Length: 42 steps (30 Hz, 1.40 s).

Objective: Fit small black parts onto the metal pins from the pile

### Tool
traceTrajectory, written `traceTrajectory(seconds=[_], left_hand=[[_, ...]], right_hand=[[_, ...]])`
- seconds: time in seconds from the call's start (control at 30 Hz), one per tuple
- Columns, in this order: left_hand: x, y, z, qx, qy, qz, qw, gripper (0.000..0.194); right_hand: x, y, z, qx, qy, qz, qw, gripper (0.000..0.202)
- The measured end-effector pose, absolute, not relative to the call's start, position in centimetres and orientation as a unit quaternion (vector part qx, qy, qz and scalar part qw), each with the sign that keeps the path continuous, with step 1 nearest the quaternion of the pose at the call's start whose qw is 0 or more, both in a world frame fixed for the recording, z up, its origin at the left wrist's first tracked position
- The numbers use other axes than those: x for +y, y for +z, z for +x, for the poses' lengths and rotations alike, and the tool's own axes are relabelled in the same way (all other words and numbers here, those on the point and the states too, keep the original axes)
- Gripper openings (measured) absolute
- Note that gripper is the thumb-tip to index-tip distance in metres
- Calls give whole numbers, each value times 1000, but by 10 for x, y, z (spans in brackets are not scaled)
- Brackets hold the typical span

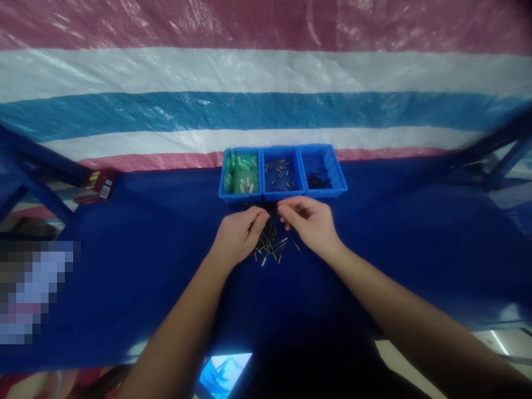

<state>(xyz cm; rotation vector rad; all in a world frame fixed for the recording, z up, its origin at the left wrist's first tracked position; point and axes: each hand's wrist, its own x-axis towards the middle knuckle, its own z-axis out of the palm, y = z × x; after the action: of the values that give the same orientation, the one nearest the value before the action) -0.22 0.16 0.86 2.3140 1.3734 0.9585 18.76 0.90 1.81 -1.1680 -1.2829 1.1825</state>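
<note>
Close together over a loose pile of thin metal pins (271, 246), my left hand (240, 231) and my right hand (310, 223) both have thumb and fingers pinched. Whatever sits between the fingertips is too small and dark to name. Just beyond the hands stand three joined blue bins. The left bin (222, 195) contains a green bag (242, 176) with small whitish pieces. Several similar metal pins lie in the middle bin (283, 195). Small black pieces (318, 181) are at the bottom of the right bin (341, 180).
A dark red box (95, 185) is at the blue table's (166, 277) back left corner. Striped plastic sheeting (266, 72) hangs behind the table. Dark blue frame posts rise at both sides. A lit screen (224, 374) shows below the front edge.
</note>
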Motion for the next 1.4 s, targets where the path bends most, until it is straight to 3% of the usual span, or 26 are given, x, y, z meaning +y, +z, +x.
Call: traceTrajectory(seconds=[0.23,0.57,0.73,0.87,1.0,1.1,1.4], left_hand=[[2,7,-2,477,330,800,154,26],[1,7,-1,466,349,802,134,22],[2,6,-2,468,352,802,121,23],[2,6,-3,467,355,801,116,23],[2,7,-2,469,357,799,117,23],[2,8,-1,466,358,800,120,24],[2,7,-2,470,360,797,122,23]], right_hand=[[23,12,199,-374,408,-539,635,29],[24,11,202,-387,395,-568,610,32],[17,14,201,-572,355,-556,487,19],[17,27,212,-730,370,-508,269,8],[22,40,231,-778,430,-441,126,20],[25,42,239,-806,425,-402,91,30],[21,36,235,-815,400,-403,114,22]])
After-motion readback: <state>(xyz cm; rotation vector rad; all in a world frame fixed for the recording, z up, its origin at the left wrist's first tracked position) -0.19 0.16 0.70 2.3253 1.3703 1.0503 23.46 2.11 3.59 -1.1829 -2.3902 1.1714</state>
